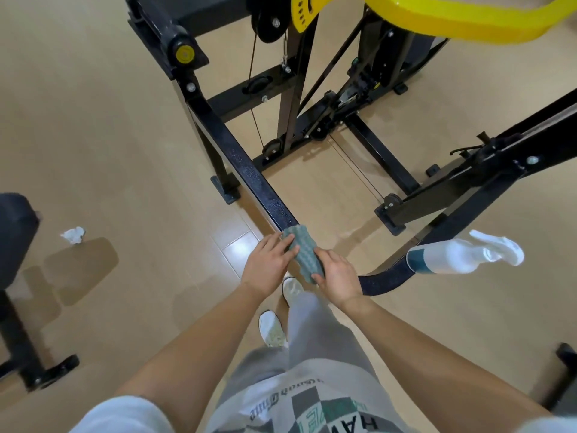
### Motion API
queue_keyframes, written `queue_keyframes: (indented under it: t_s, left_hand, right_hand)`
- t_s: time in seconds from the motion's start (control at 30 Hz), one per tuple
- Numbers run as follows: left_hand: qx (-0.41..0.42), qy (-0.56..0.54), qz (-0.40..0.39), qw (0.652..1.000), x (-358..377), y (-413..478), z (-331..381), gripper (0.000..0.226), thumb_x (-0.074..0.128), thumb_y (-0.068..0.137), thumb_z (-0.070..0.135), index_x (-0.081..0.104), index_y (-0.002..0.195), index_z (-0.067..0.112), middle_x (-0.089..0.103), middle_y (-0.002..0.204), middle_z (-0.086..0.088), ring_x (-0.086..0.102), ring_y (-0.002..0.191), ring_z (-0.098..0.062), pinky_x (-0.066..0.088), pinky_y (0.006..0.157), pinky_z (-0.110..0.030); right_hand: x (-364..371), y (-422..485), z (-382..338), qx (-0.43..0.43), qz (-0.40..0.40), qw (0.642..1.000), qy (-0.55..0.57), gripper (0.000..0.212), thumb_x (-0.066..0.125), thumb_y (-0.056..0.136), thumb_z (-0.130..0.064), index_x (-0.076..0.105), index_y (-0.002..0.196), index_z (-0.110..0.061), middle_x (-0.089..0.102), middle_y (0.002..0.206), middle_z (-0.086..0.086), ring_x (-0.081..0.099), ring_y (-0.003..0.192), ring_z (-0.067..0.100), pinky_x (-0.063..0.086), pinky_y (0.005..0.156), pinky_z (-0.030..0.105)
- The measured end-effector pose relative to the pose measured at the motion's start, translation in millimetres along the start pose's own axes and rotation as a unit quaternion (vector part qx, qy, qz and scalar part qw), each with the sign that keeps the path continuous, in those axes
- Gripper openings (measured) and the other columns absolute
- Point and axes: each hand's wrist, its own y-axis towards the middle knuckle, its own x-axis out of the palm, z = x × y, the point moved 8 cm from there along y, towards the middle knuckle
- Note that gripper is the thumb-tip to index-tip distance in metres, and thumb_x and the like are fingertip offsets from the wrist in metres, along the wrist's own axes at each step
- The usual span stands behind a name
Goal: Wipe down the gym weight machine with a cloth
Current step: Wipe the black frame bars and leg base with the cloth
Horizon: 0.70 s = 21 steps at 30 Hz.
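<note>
A grey-green textured cloth is wrapped over the near end of a black bar of the gym weight machine. My left hand presses the cloth's left side, fingers curled onto it. On the cloth's right side, my right hand grips its lower edge. The bar runs away from me up to a joint with a yellow cap. Wet droplets speckle the bar's top face.
A white and teal spray bottle rests on the curved black handle at right. A crumpled white tissue lies on the tan floor at left. Black bench legs stand at far left. Yellow machine parts hang above.
</note>
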Motion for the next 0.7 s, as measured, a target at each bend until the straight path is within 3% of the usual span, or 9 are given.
queue_keyframes:
  t_s: [0.27, 0.5, 0.7]
  left_hand:
    - [-0.004, 0.036, -0.050, 0.998, -20, 29, -59, 0.054, 0.080, 0.077, 0.026, 0.067, 0.130, 0.025, 0.062, 0.141, -0.005, 0.059, 0.125, -0.037, 0.047, 0.106, -0.046]
    - [0.033, 0.069, -0.068, 0.995, -30, 61, -123, 0.064, 0.081, 0.071, 0.022, 0.063, 0.132, 0.028, 0.058, 0.144, -0.002, 0.058, 0.123, -0.036, 0.046, 0.104, -0.047]
    - [0.039, 0.072, -0.046, 0.996, -50, 89, -176, 0.059, 0.079, 0.076, 0.026, 0.064, 0.133, 0.029, 0.058, 0.145, -0.003, 0.058, 0.122, -0.036, 0.045, 0.103, -0.048]
  right_hand:
    - [-10, 52, -29, 0.011, -0.002, 0.999, 0.052, 0.069, 0.069, 0.092, -0.032, 0.037, 0.152, -0.021, 0.055, 0.138, 0.003, 0.057, 0.120, 0.027, 0.043, 0.097, 0.035]
    - [-13, 103, -61, 0.035, 0.044, 0.990, 0.127, 0.068, 0.073, 0.084, -0.029, 0.048, 0.146, -0.015, 0.062, 0.127, 0.007, 0.064, 0.108, 0.032, 0.051, 0.088, 0.041]
    - [-21, 160, -85, 0.044, 0.025, 0.980, 0.192, 0.078, 0.073, 0.079, -0.039, 0.046, 0.148, -0.015, 0.063, 0.128, 0.008, 0.062, 0.112, 0.030, 0.051, 0.094, 0.041]
